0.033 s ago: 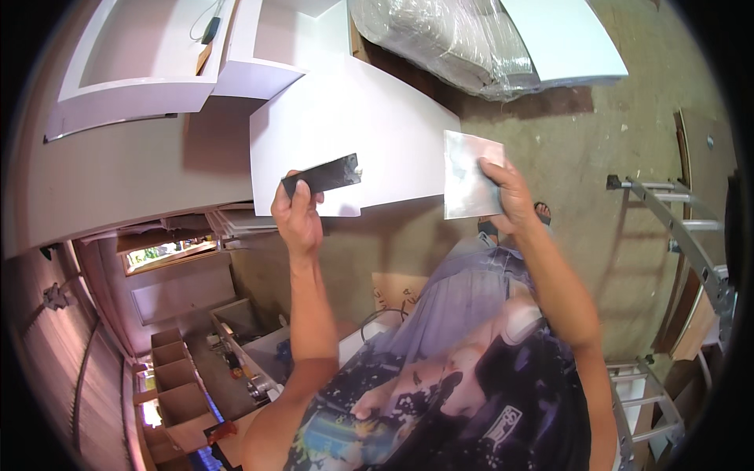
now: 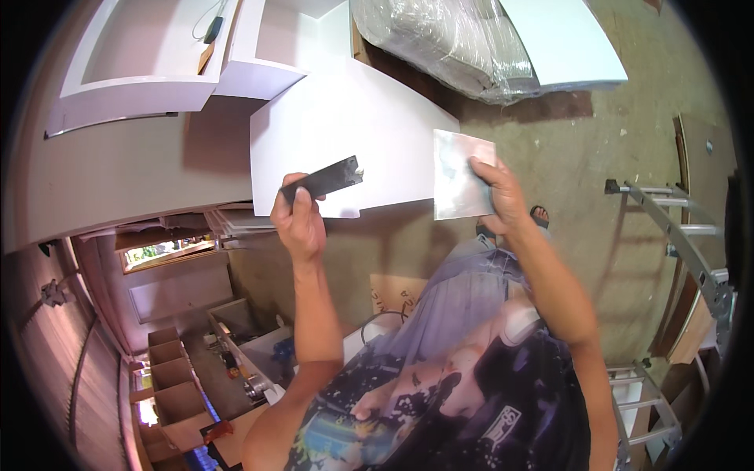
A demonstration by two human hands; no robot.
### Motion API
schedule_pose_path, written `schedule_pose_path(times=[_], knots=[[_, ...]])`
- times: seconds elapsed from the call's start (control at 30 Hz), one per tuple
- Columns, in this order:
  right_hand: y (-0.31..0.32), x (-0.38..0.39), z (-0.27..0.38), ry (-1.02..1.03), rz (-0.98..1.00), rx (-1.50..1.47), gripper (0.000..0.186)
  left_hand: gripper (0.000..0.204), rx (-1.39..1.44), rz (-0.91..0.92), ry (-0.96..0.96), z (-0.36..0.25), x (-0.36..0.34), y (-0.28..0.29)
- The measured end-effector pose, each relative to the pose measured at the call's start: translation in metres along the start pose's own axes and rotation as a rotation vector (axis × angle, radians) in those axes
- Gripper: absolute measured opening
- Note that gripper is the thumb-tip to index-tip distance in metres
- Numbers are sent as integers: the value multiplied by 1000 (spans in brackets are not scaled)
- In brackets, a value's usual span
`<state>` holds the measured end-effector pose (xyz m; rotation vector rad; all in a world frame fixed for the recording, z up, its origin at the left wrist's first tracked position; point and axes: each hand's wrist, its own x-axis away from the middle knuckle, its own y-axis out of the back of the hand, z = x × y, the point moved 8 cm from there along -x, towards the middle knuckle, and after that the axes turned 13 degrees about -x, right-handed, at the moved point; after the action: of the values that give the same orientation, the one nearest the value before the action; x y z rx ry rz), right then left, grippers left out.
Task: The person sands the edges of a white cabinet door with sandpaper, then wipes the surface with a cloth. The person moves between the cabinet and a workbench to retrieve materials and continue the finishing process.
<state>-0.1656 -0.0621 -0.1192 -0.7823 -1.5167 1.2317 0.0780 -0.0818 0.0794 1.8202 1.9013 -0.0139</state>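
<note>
My left hand is closed on one end of a flat black rectangular piece, thumb on the face toward me. A small jagged, lighter bit shows at its far end; its exact kind I cannot make out. In my right hand is a thin, pale, shiny square sheet or packet, gripped at its right side with the thumb on top. Both are held up in the air, apart from each other. Beyond them lies a large white panel, partly covered by the two held things.
White open cabinet boxes stand at the far left. A plastic-wrapped bundle and a pale board lie at the far side. To the right is a metal ladder. A divided cardboard box and tools are at the near left.
My right hand has shifted slightly left with the pale sheet, bringing it a little closer to the black piece. My left hand is almost where it was.
</note>
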Motion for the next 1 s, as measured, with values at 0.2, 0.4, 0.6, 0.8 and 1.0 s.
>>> schedule_pose_path(times=[0.2,0.4,0.6,0.8,1.0], knots=[[-84,-9,-26,-88,86,-130,35,15,-175,-458,-107,-48,43,-31],[-112,3,-34,-184,74,-207,33,14,-500,-275,-543,-67,70,-88],[-115,5,-25,-222,124,-157,35,32,-722,-166,-526,-86,63,-104],[-98,4,0,-191,107,-60,35,24,-965,-41,-428,-62,39,-102],[-100,5,78,455,76,325,38,29,248,-308,294,5,43,-99]])
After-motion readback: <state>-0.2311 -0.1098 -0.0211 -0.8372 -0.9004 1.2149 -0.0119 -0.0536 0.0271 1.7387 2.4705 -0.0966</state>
